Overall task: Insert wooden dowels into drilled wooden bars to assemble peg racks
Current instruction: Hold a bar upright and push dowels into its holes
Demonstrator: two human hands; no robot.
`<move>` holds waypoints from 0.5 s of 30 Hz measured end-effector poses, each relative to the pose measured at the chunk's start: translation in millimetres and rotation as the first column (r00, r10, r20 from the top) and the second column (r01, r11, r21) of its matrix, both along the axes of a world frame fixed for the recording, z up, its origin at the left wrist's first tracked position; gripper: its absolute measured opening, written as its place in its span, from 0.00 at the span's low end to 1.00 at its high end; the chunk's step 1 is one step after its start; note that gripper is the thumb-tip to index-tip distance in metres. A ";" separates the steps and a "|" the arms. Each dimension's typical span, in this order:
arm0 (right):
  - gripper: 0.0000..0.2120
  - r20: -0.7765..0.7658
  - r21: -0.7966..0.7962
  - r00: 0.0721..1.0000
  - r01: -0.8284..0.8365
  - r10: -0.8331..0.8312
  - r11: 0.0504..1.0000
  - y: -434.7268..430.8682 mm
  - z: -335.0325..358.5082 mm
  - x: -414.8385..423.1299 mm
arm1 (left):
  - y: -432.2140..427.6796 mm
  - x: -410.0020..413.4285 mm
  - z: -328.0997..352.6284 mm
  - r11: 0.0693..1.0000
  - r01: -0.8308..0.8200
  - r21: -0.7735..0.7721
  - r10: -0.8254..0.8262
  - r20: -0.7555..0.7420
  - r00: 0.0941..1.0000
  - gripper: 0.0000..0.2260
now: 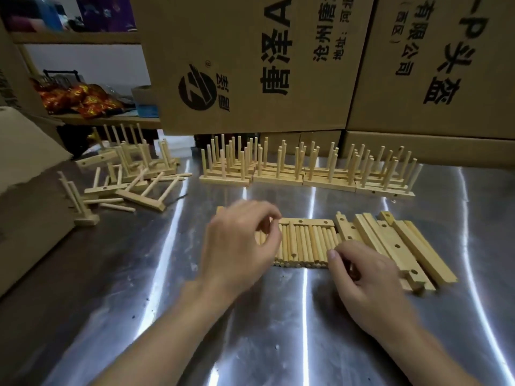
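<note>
Now the left grip (239,246) and right grip (367,277) curled over pale round wooden dowels (306,243) on the shiny metal bench (278,330); I could not tell if they held any.

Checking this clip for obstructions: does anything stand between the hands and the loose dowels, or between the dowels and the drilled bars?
Nothing visible does. The left hand is over the row of dowels, the right hand at its right end, and the drilled bars lie right beside the dowels with nothing between.
</note>
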State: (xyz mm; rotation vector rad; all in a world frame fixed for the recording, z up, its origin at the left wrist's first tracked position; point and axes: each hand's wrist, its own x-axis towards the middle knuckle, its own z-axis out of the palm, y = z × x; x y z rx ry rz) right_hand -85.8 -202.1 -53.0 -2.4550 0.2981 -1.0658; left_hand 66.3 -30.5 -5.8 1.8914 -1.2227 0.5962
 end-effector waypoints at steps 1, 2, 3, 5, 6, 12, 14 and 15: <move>0.15 -0.001 0.003 1.000 -0.004 0.004 1.000 0.1 -1.2 -0.4 | 4.8 -7.1 -14.3 1.000 0.002 -0.017 0.000 0.069 0.998 0.04; 0.15 0.008 0.010 1.000 -0.011 0.011 1.000 0.3 -2.1 -0.8 | 9.1 -8.8 -24.2 0.999 0.003 -0.041 0.002 0.115 0.993 0.03; 0.15 0.022 0.016 1.000 -0.020 0.019 1.000 0.7 -1.5 -0.8 | 11.4 -6.2 -29.8 0.997 -0.001 -0.076 0.012 0.142 0.990 0.03; 0.16 0.044 0.032 0.999 -0.028 0.026 0.999 -0.3 -2.2 -1.5 | 13.5 1.6 -33.0 0.989 -0.029 -0.142 0.044 0.106 0.993 0.04; 0.16 0.052 0.038 0.998 -0.024 0.022 0.999 -1.1 -2.8 -1.6 | 13.0 4.5 -33.1 0.985 -0.042 -0.165 0.054 0.068 0.996 0.04; 0.16 0.070 0.069 0.997 -0.017 0.013 0.997 -3.0 -4.0 -0.3 | 9.3 18.9 -35.9 0.974 -0.063 -0.217 0.048 -0.072 0.996 0.05; 0.16 0.055 0.070 0.998 -0.021 0.017 0.997 -4.1 -4.8 0.5 | 8.9 23.6 -37.6 0.972 -0.079 -0.221 0.055 -0.114 0.992 0.04; 0.16 0.043 0.071 0.999 -0.024 0.021 0.997 -4.7 -5.3 1.2 | 8.2 24.8 -38.4 0.971 -0.100 -0.219 0.070 -0.138 0.988 0.05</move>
